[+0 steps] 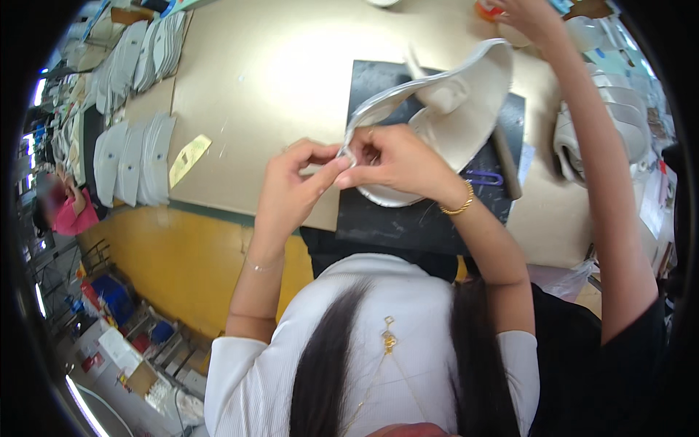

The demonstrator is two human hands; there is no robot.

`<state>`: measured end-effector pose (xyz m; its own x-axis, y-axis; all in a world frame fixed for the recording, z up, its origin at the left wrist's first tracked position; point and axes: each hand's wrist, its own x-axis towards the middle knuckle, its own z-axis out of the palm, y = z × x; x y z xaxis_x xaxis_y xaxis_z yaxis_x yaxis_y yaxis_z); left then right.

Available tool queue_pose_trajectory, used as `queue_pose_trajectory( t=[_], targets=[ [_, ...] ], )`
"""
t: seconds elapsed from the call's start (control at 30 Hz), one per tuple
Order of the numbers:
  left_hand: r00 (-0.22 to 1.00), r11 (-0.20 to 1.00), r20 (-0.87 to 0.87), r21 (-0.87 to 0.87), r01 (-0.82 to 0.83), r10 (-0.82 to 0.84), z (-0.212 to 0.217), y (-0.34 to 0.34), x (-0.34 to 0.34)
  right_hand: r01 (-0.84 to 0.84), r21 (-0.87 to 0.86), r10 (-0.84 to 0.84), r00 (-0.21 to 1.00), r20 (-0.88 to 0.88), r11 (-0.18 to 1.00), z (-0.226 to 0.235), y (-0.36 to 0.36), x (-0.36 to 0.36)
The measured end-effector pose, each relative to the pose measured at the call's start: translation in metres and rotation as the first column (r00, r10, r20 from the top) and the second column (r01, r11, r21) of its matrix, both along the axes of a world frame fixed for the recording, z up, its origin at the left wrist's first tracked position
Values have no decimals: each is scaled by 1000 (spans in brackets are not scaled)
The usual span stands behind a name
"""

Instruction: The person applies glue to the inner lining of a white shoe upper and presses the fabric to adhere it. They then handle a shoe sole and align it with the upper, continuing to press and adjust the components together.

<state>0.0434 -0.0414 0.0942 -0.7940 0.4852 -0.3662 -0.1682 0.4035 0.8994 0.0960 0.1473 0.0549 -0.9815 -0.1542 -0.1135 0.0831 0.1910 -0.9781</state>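
Note:
My left hand (295,178) and my right hand (399,162) meet at the near left edge of a cream-white, curved piece of sheet material (473,135). Thumbs and fingers of both hands pinch a narrow, whitish strip along that edge. The rest of the piece curls up and away to the right, its rim standing above a black mat (371,218). Which product the piece belongs to, I cannot tell. To the right of it on the mat lie a purple loop-shaped handle (484,177) and a dark, bar-shaped tool (507,162).
Stacks of pale grey panels (138,160) stand at the table's left edge, near a yellow slip (191,160). More pale stacked pieces (611,124) sit at the right. A co-worker's arm (597,146) reaches across the right side toward a red-orange container (489,10). A person in pink (73,211) is far left.

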Motion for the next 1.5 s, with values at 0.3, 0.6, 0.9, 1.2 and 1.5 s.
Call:
queue_pose_trajectory(
  t=[0.3, 0.6, 0.9, 1.2, 1.5],
  targets=[
    [995, 986, 81, 164, 39, -53, -14, -11, -9, -196, -411, 292, 939, 184, 890, -11, 5, -10],
    [997, 991, 54, 131, 38, -46, -30, -5, -1, -220, -558, 360, 920, 153, 800, -27, -2, -13],
    [999, 968, 43, 252, 6, -17, -38, -9, 7, -167, -437, 306, 912, 272, 884, -22, -8, -12],
    [987, 972, 114, 217, 84, -111, -34, -16, -4, -246, -401, 357, 905, 232, 882, -24, 1, -16],
    [982, 975, -13, -118, 188, -191, -16, -7, -7, -295, -381, 395, 892, 218, 876, -24, 6, -17]
  ],
)
